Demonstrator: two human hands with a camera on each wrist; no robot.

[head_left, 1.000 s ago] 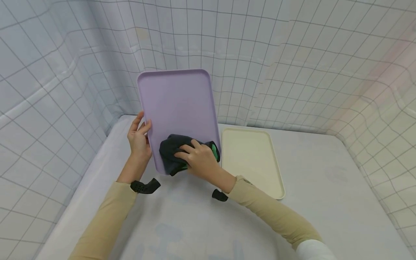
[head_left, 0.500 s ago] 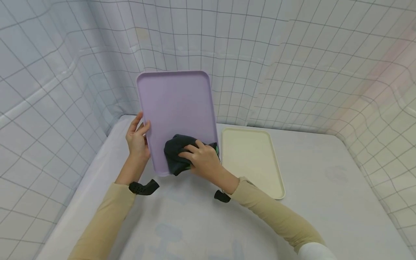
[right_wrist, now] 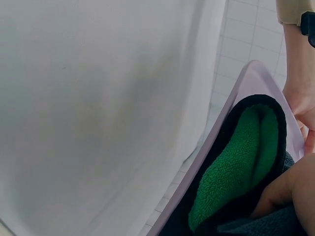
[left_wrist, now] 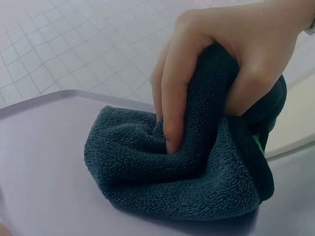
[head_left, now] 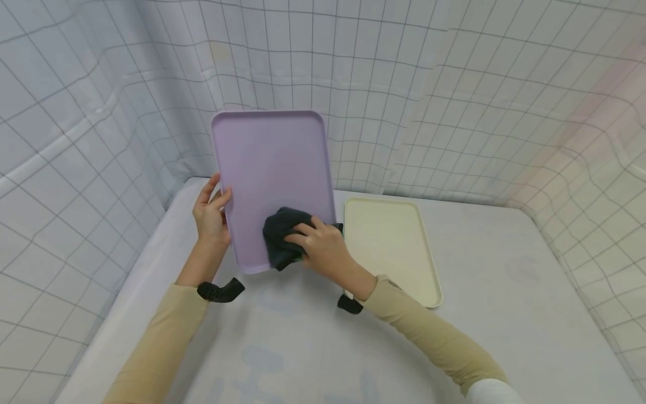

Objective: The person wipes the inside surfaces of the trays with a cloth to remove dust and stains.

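Observation:
A purple tray (head_left: 272, 163) is tilted up, its inner face toward the head camera. My left hand (head_left: 211, 216) grips its left edge, thumb on the front and fingers behind. In my right hand (head_left: 323, 247) is a bunched towel (head_left: 284, 233), dark grey-blue with a black border, pressed on the lower right part of the tray. From the left wrist view, the right hand's fingers (left_wrist: 174, 108) dig into the folds of the towel. The towel's green underside (right_wrist: 231, 172) shows in the right wrist view, close by the tray's rim (right_wrist: 253, 73).
A cream tray (head_left: 388, 241) lies flat on the white-covered table (head_left: 494, 280), right of the purple one and partly behind the right forearm. White curtains with a grid pattern (head_left: 373, 95) hang around the back and sides. Black wrist straps (head_left: 222, 290) sit at both wrists.
My right hand has slid the towel rightward along the bottom of the purple tray, toward its right edge. The left hand and the tray have shifted slightly left.

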